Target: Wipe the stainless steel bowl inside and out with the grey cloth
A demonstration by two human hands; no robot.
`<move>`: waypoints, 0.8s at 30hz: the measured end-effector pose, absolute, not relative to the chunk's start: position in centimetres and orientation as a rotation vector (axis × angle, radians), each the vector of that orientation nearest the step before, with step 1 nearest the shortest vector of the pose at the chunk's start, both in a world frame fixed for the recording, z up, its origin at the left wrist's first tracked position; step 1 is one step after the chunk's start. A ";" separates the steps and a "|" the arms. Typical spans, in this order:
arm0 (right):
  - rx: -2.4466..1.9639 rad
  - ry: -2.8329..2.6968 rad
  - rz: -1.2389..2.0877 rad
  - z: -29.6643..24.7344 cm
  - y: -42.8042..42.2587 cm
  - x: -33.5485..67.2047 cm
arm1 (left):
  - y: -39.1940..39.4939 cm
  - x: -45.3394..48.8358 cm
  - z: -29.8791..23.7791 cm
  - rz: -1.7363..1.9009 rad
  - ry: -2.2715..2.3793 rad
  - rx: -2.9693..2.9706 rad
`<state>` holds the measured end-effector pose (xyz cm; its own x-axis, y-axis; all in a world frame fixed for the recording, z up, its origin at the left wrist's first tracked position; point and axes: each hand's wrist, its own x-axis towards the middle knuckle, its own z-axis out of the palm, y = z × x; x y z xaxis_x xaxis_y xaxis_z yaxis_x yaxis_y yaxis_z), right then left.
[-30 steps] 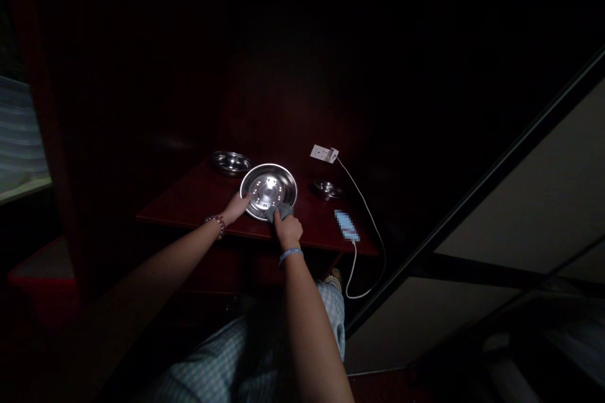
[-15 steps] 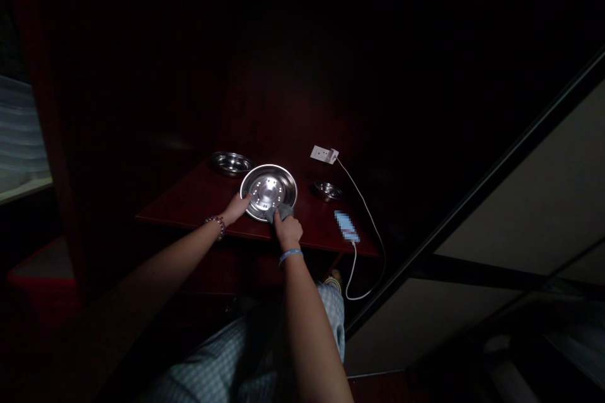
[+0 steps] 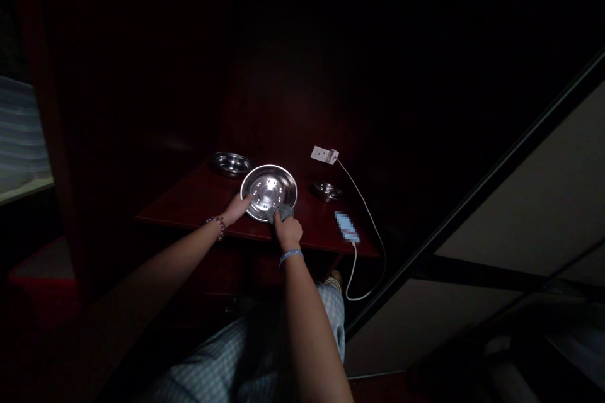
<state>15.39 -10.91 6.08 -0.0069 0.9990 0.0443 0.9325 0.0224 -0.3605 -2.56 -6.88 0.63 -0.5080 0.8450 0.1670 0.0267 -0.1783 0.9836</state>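
A round steel plate (image 3: 268,188) lies on a dark red shelf (image 3: 198,198), lit from above. My left hand (image 3: 236,206) grips the plate's near left rim, fingers closed on it. My right hand (image 3: 287,231) is closed round a grey cloth (image 3: 282,211) that presses on the plate's near right rim. A beaded bracelet is on my left wrist and a pale blue band on my right.
A second steel dish (image 3: 230,162) sits behind left, a small steel bowl (image 3: 327,189) to the right. A phone (image 3: 347,227) lies near the shelf's right edge, its white cable running to a wall socket (image 3: 324,153). The surroundings are very dark.
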 end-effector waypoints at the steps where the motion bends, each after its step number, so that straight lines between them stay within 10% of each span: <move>1: -1.985 -2.017 0.325 6.0 -10.9 15.4 | -6.9 -2.6 0.6 1.755 1.481 1.023; 24: -2.014 -2.028 0.338 6.5 -11.2 15.3 | -6.2 -2.7 0.0 1.754 1.503 1.003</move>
<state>15.34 -11.16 6.53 -0.0032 0.9998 0.0216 0.9386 0.0105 -0.3449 -2.67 -6.24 0.05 -0.5246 0.8372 0.1544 0.0239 -0.1668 0.9857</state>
